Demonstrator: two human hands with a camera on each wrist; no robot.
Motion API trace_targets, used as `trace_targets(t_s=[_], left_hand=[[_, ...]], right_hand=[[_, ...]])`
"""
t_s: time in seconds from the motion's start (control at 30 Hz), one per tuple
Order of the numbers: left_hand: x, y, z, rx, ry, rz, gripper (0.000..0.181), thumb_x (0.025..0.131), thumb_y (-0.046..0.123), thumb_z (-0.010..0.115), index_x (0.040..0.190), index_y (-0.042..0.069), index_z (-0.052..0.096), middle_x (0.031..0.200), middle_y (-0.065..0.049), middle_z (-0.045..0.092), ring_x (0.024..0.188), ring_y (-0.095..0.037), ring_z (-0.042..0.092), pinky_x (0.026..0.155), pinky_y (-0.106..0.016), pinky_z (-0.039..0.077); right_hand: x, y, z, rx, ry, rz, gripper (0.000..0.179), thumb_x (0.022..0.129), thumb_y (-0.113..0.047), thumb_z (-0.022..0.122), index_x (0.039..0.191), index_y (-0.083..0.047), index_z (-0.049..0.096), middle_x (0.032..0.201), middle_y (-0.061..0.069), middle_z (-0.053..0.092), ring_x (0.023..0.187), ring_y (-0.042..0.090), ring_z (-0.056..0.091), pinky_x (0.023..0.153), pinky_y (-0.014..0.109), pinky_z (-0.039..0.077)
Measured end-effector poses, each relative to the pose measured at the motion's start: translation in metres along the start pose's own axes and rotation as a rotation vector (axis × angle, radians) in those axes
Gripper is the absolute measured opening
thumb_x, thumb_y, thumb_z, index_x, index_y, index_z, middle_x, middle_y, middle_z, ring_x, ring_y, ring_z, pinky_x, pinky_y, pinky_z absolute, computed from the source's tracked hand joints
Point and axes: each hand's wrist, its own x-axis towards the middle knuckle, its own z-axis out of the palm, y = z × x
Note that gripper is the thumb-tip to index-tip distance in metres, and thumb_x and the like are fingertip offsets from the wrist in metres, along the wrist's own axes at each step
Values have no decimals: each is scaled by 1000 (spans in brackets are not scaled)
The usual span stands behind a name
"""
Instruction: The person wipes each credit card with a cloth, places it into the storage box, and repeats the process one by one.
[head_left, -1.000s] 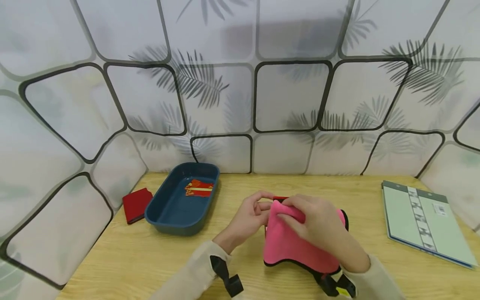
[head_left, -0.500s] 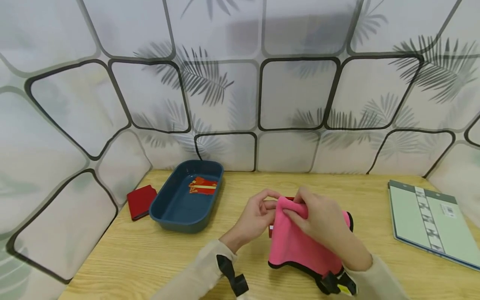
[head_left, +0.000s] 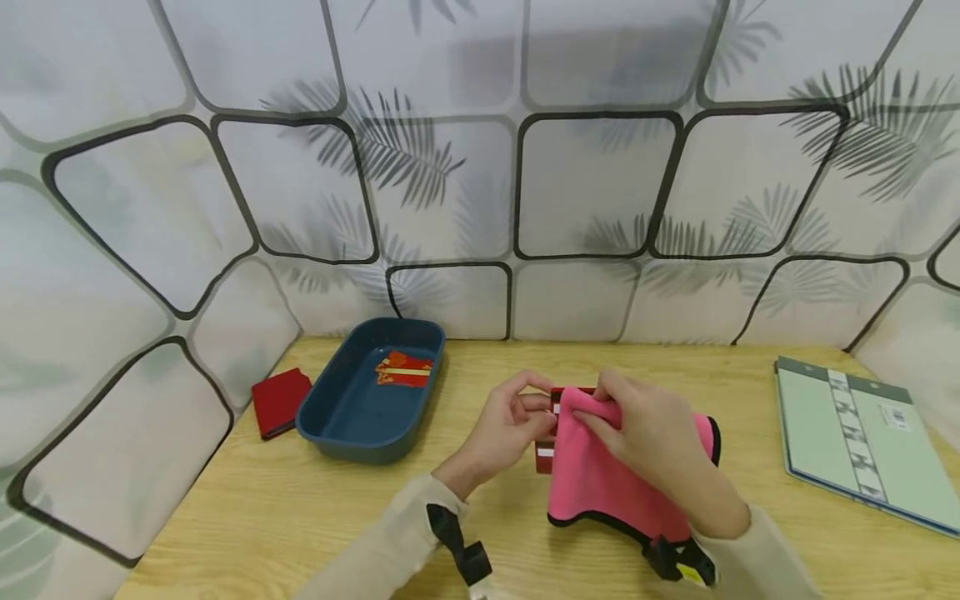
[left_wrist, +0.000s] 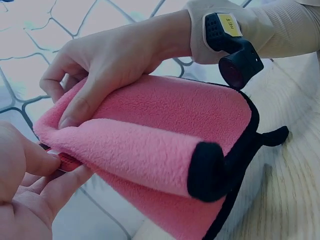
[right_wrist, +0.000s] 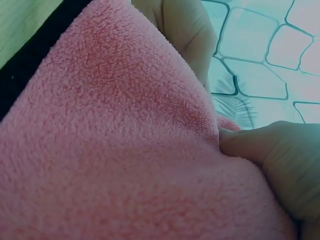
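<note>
In the head view my right hand pinches the top edge of a pink fleecy cleaning cloth with black trim, thumb in front. The rest of the cloth drapes down toward the table. My left hand pinches a red item with white patches, upright behind the cloth's left edge. Most of that red item is hidden by the cloth; its kind I cannot tell. In the left wrist view only a small red corner shows between the left fingers. The cloth fills most of the right wrist view.
A blue plastic tray stands at the back left with a red and gold piece inside. Beside it lies a dark red wallet-like thing. Light green folders lie at the right. A patterned curtain closes off the table's back.
The cloth has shifted slightly right with my right hand. More of the red item, with its white patches, now shows to the left of the cloth. Both hands keep their pinch.
</note>
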Motion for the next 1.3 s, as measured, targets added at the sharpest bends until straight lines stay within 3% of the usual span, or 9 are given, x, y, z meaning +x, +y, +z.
trace_targets(t_s=[0.1, 0.3, 0.53, 0.6, 0.83, 0.93, 1.03, 1.13, 1.3], left_hand=[[0, 1, -1, 24, -4, 6, 27, 91, -15, 44, 118, -12, 42, 114, -42, 56, 83, -4, 66, 84, -59, 51], [2, 6, -5, 41, -10, 6, 25, 90, -16, 44, 115, -12, 42, 104, -41, 57, 77, -7, 64, 81, -61, 51], [4, 8, -12, 13, 15, -9, 26, 90, -17, 45, 115, -11, 42, 84, -9, 60, 73, -12, 60, 80, -56, 53], [3, 8, -15, 13, 49, -25, 27, 90, -18, 45, 115, -10, 42, 84, -11, 61, 72, -12, 60, 80, -54, 55], [2, 9, -20, 19, 182, -105, 30, 89, -17, 47, 118, -9, 44, 104, -36, 59, 75, -13, 63, 79, -48, 56], [1, 8, -21, 11, 218, -116, 33, 90, -17, 47, 123, -10, 44, 108, -33, 61, 80, -13, 63, 80, -47, 56], [0, 7, -21, -5, 257, -107, 41, 91, -16, 46, 131, -7, 40, 90, -19, 60, 72, -11, 56, 80, -47, 56], [-1, 6, -22, 3, 282, -73, 45, 91, -18, 43, 133, -4, 40, 76, -5, 46, 62, -10, 43, 76, -47, 57], [0, 5, -20, 88, 308, -9, 27, 91, -17, 41, 114, -11, 55, 91, -16, 55, 52, -11, 47, 66, -40, 59]], right_hand=[[1, 1, -2, -13, -9, 22, 44, 63, -23, 90, 74, -15, 48, 53, -11, 32, 49, 2, 25, 44, 18, 22], [2, 8, -8, -41, -27, 44, 42, 64, -20, 89, 73, -16, 49, 52, -10, 32, 48, 3, 27, 44, 19, 24], [2, 19, -16, -71, -65, 103, 40, 66, -18, 88, 76, -16, 49, 51, -8, 33, 47, 7, 29, 44, 22, 24], [2, 20, -18, -68, -77, 125, 37, 68, -17, 87, 77, -15, 51, 52, -7, 35, 46, 8, 31, 44, 23, 26], [3, 29, -23, -64, -136, 227, 31, 73, -17, 83, 90, -13, 58, 55, -3, 43, 49, 11, 38, 45, 25, 30], [2, 30, -25, -78, -131, 225, 31, 73, -17, 83, 90, -13, 58, 54, -3, 42, 48, 11, 37, 45, 25, 29], [1, 30, -24, -83, -104, 202, 31, 72, -15, 84, 89, -13, 58, 53, -4, 42, 47, 10, 35, 44, 24, 28], [1, 29, -23, -78, -94, 189, 31, 72, -15, 84, 91, -13, 59, 54, -5, 42, 47, 9, 34, 44, 23, 28], [2, 26, -26, -68, -118, 197, 31, 74, -17, 83, 92, -12, 59, 54, -5, 40, 48, 8, 34, 44, 22, 28]])
